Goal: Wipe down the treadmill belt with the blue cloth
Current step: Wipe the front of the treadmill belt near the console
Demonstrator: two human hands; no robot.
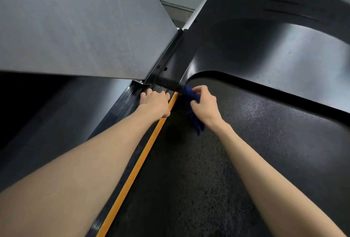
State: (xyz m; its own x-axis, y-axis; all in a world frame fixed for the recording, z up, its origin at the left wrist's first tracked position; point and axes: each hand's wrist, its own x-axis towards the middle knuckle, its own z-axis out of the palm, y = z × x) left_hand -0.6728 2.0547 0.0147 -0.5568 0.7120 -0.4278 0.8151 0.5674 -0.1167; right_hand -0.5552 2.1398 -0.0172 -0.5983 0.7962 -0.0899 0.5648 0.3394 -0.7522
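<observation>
Gripping the bunched blue cloth [190,93], the right hand [205,104] sits at the front left corner of the treadmill belt [246,151], hemmed by one orange strip [140,161] and the curved black hood [265,51], the cloth seemingly touching its lip. Open belt stretches rightward and back. The left hand [155,102] lies flat, fingers straight, on the ribbed side rail [121,108] below one grey panel [75,24]

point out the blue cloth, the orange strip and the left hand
blue cloth [190,94]: head view, on its bunched upper end
orange strip [140,163]: head view, about midway along its visible length
left hand [155,102]: head view, on the back of the hand
</observation>
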